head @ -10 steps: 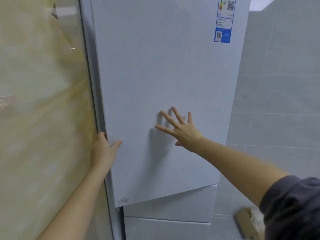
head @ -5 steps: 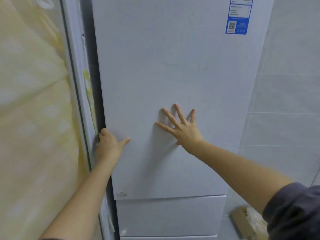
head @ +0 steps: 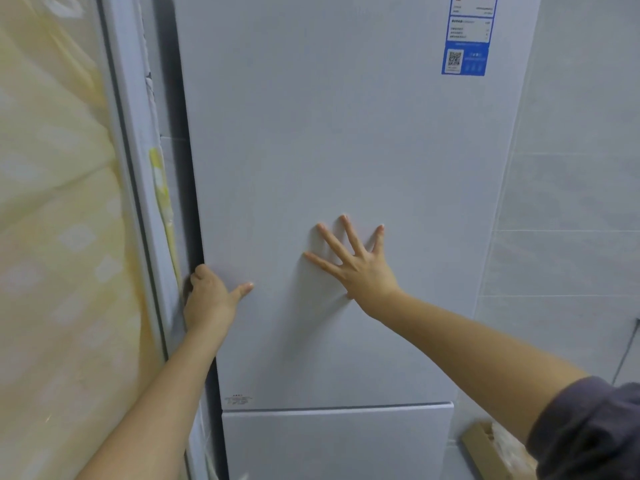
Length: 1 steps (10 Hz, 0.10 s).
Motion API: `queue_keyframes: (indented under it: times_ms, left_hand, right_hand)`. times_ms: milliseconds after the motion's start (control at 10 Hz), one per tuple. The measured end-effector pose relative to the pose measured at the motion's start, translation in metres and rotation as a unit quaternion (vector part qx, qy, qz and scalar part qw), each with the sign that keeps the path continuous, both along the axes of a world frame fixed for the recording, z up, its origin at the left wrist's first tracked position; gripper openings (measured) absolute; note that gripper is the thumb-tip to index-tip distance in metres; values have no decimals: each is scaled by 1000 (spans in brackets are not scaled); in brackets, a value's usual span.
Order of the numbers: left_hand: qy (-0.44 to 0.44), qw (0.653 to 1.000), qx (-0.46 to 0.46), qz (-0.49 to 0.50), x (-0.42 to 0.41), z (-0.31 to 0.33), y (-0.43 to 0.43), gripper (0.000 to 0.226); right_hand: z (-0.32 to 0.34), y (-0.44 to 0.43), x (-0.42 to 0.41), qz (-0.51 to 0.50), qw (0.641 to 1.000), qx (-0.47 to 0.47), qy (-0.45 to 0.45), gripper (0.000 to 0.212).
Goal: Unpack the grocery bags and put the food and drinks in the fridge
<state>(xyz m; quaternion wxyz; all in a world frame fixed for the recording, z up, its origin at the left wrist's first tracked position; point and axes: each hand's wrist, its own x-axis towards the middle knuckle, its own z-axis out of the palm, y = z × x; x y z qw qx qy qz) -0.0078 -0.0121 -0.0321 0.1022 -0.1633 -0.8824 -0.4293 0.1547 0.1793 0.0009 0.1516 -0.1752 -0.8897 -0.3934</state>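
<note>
Fridge door (head: 329, 168), tall and white, fills the middle of the view, and both hands are on it. The left hand (head: 211, 299) grips its left edge at mid-height: the fingers curl round into the dark gap beside the door and the thumb lies out across the front. The right hand (head: 360, 268) lies flat on the door's face, near the left, fingers straight and spread wide, arm stretched forward. A blue label (head: 467, 39) sits at the door's upper right. A lower drawer front (head: 336, 441) lies just beneath the door, and a cardboard box (head: 485, 448) shows by the tiled wall (head: 571, 202).

Right hand (head: 360, 268) lies flat, fingers splayed, arm outstretched. Left hand (head: 211, 299) grips the fridge door (head: 346, 133) edge, thumb extended.
</note>
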Motion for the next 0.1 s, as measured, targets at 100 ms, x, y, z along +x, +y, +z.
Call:
queue_keyframes:
  times_ms: [100]
  left_hand:
    - [15, 1000, 6, 6, 6, 0, 1, 93]
  right_hand:
    - [0, -2, -1, -8, 1000, -7, -1, 126]
